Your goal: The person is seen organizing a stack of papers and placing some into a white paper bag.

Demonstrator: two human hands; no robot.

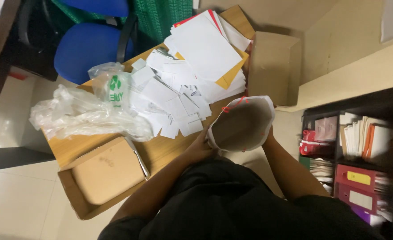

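The black shirt (pixel 232 200) is filling the bottom of the view, and both bare forearms are reaching up from it toward the bag (pixel 242 124). The bag is being held open-mouthed toward the camera: a white paper sack with a dull brown inside, its rim curling in a soft oval, thin red marks showing along the upper edge. It is hanging at the near edge of the table (pixel 161 153), partly over the floor. The left hand (pixel 201 146) is gripping the bag's left rim, its fingers wrapping round the paper, though how tightly they are pressing together I cannot tell. The right hand (pixel 267 133) is sitting behind the right rim, mostly hidden, so its fingers are not showing.

To the left, a shallow cardboard tray (pixel 103 178) is lying flat, rough and brown. Beyond it, crumpled clear plastic (pixel 81 115) is glinting beside a loose heap of small white slips (pixel 174 106). Farther back, larger white sheets (pixel 205 46) are resting on yellow paper, with a plain brown box (pixel 272 66) just beside them and a blue chair (pixel 87 49) behind the table.
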